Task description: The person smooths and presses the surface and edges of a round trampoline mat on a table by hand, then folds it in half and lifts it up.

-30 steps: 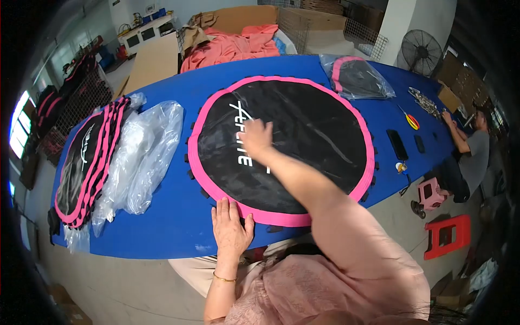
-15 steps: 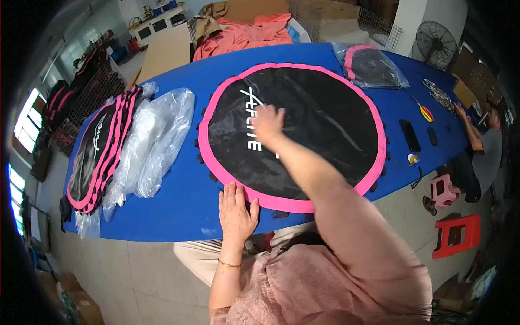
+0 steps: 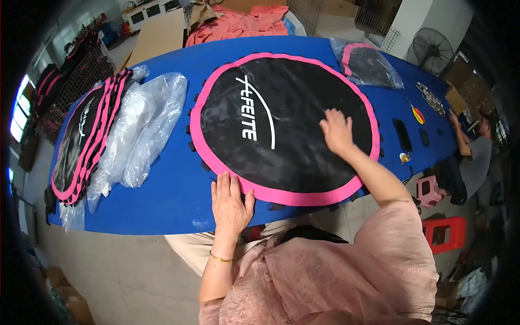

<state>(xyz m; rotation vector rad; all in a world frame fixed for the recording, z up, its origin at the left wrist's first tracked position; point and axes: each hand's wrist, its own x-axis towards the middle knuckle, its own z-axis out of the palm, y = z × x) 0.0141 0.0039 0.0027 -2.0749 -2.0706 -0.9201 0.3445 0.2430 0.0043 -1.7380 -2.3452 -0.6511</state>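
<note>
A round black trampoline mat (image 3: 303, 162) with a pink border and white lettering lies flat on the blue table (image 3: 162, 211). Dark tabs stick out around its rim. My left hand (image 3: 232, 203) rests flat at the near left edge, fingertips on the pink border, fingers straight. On the right part of the black surface lies my right hand (image 3: 338, 131), fingers apart and slightly bent, holding nothing. Left of the mat are clear plastic bags (image 3: 143, 127) beside a stack of folded mats (image 3: 86, 135) with pink edges.
A bagged mat (image 3: 368, 62) lies at the far right. Nearby are a screwdriver-like tool (image 3: 417, 114), a black phone-like object (image 3: 402, 135) and a pile of small metal parts (image 3: 429, 97). A co-worker (image 3: 471, 157) sits at the right end, near a red stool (image 3: 447, 234).
My right hand has swept from the lettering on the left across to the right side of the mat. The left hand stays at the near edge. The view has shifted slightly.
</note>
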